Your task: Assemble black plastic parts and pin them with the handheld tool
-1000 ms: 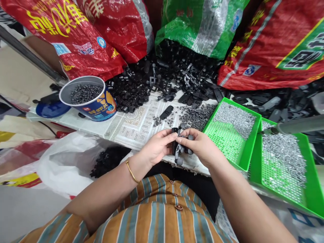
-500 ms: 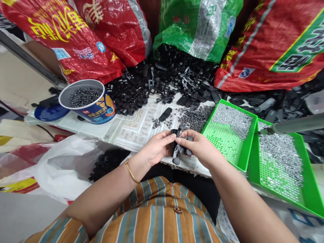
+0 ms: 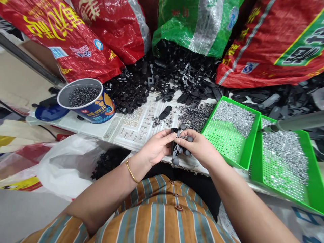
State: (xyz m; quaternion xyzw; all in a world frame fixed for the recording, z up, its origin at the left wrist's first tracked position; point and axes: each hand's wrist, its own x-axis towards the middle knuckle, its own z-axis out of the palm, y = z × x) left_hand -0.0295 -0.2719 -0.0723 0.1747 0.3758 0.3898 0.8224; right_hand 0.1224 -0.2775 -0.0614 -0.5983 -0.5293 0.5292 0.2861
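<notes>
Both hands meet over the front edge of the table, around a black and grey plastic part [image 3: 174, 156] with rounded knobs. My left hand [image 3: 158, 145] pinches its left side between thumb and fingers; a gold bangle circles that wrist. From the right, my right hand [image 3: 193, 143] is closed on the same part, and more grey knobs [image 3: 188, 151] stick out beneath its fingers. The fingers hide much of the part, so its exact kind cannot be made out. Just beyond the hands lies a flat black plastic piece [image 3: 165, 112].
Green perforated trays [image 3: 249, 150] of small silvery metal pieces stand at right, under a metal tube [image 3: 301, 122]. A blue tub [image 3: 97, 109] of tiny dark pieces is at left. Black parts [image 3: 131, 91] heap below red and green sacks [image 3: 187, 30]. A white bag [image 3: 63, 165] hangs lower left.
The hands keep their grip on the plastic part with only slight finger movement. The whole view has shifted a little.
</notes>
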